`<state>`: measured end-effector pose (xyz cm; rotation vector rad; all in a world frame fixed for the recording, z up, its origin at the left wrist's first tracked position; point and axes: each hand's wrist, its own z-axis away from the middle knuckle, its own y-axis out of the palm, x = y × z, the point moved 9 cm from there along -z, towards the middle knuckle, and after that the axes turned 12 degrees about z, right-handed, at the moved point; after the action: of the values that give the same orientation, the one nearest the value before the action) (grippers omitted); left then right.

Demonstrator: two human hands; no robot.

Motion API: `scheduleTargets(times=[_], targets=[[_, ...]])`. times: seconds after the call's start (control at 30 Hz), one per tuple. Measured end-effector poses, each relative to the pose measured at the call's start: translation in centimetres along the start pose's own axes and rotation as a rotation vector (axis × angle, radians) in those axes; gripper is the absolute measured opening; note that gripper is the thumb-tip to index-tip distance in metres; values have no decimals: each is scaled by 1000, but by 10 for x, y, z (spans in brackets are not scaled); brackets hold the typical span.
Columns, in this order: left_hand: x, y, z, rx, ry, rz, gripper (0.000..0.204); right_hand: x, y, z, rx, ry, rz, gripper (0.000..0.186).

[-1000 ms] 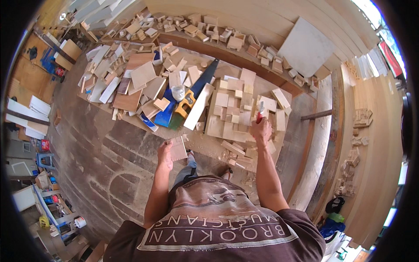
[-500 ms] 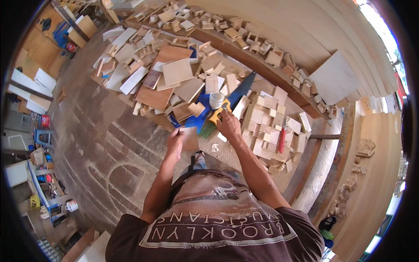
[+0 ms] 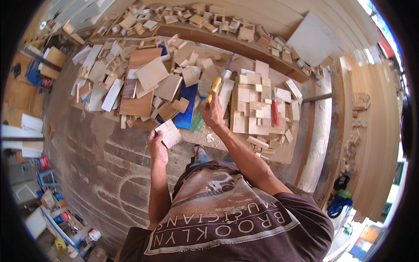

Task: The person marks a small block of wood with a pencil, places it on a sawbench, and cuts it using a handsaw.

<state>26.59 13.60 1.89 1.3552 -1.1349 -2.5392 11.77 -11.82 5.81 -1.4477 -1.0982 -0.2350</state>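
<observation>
My left hand (image 3: 156, 144) holds a small square piece of pale wood (image 3: 168, 133) just in front of the workbench edge. My right hand (image 3: 212, 112) grips a tool with a yellow handle (image 3: 213, 89), which points away from me over the bench; its tip lies near a grey metal piece (image 3: 204, 87). Under it lie a blue board (image 3: 188, 101) and a green strip (image 3: 197, 122). A red-handled tool (image 3: 275, 112) rests on a patch of small wood blocks (image 3: 255, 105) to the right.
The workbench (image 3: 279, 150) is strewn with plywood offcuts (image 3: 150, 74) and blocks. More scraps line a shelf (image 3: 227, 24) behind. Long boards (image 3: 375, 122) lean at the right. The floor (image 3: 87, 157) lies to the left, with crates and small items (image 3: 48, 179).
My right hand left the red-handled tool on the blocks, moved left and took hold of the yellow-handled tool. My left hand kept the wood square. My view shifted across the bench.
</observation>
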Motion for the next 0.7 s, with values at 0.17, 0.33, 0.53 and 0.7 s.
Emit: scheduleTargets(times=[0.17, 0.33, 0.53, 0.7], targets=[[-1, 17, -9, -33, -47, -42, 34, 11, -40, -20, -2, 205, -345, 47], [20, 31, -30, 41, -20, -175, 35, 19, -119, -26, -122, 251, -528, 43], [84, 83, 0, 148, -153, -231, 34, -9, -304, 35, -356, 162, -687, 36], [211, 145, 84, 398, -346, -449, 44, -75, -473, 152, -614, 419, -629, 44]])
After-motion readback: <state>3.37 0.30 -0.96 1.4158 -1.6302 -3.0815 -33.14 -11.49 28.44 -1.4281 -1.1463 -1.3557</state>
